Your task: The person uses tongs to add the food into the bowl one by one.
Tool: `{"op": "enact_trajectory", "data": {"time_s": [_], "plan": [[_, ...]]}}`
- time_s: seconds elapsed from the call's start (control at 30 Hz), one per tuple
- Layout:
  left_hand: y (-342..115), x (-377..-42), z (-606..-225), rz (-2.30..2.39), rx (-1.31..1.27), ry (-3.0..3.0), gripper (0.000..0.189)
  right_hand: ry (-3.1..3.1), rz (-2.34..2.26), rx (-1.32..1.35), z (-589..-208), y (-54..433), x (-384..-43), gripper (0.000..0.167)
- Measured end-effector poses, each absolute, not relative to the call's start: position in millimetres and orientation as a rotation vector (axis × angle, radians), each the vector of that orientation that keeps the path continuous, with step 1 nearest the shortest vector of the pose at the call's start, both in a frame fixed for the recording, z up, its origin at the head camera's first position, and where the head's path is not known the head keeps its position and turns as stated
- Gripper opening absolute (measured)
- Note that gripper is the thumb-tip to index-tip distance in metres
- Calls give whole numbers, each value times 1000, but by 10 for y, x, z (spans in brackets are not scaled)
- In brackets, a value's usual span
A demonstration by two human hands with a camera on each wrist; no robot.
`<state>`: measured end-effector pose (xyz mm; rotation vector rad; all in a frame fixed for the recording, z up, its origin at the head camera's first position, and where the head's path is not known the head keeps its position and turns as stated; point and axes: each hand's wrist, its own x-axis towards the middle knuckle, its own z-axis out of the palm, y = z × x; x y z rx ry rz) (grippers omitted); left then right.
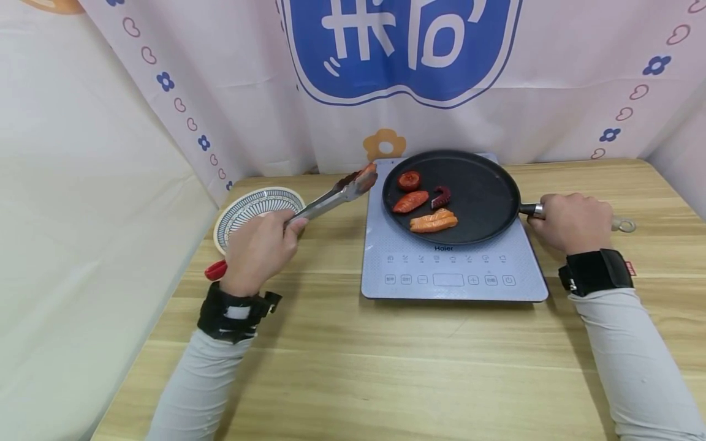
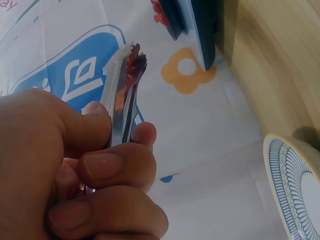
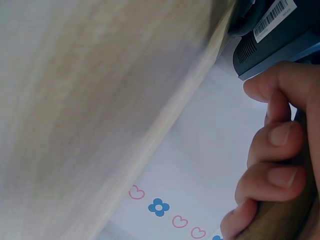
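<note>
My left hand [image 1: 258, 251] grips metal tongs [image 1: 331, 199] with a red handle end, above the left side of the table. A reddish food piece [image 1: 368, 169] is pinched between the tong tips, just left of the pan. In the left wrist view, fingers and thumb curl round the tongs [image 2: 118, 110]. My right hand [image 1: 576, 223] holds the handle [image 1: 531, 209] of a flat black frying pan [image 1: 480, 196]. On the pan's left half lie a tomato half [image 1: 409, 180], a red piece [image 1: 410, 201], a dark red octopus tentacle [image 1: 441, 197] and an orange salmon-like piece [image 1: 434, 221].
The pan sits on a light grey induction cooktop [image 1: 449, 263] with a button panel in front. A patterned plate [image 1: 223, 226] stands at the left, partly hidden behind my left hand. Behind the wooden table [image 1: 408, 361] hangs a printed curtain [image 1: 248, 110].
</note>
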<state>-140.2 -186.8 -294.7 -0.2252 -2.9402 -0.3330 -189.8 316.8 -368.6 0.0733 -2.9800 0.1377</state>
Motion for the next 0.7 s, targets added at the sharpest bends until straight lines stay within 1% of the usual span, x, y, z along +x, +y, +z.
{"op": "enact_trajectory", "data": {"time_s": [0.7], "plan": [[-1589,-1445,-2890,-313,-260,-2933,38,-2980,134,71,-3674,3154,-1899,30]]}}
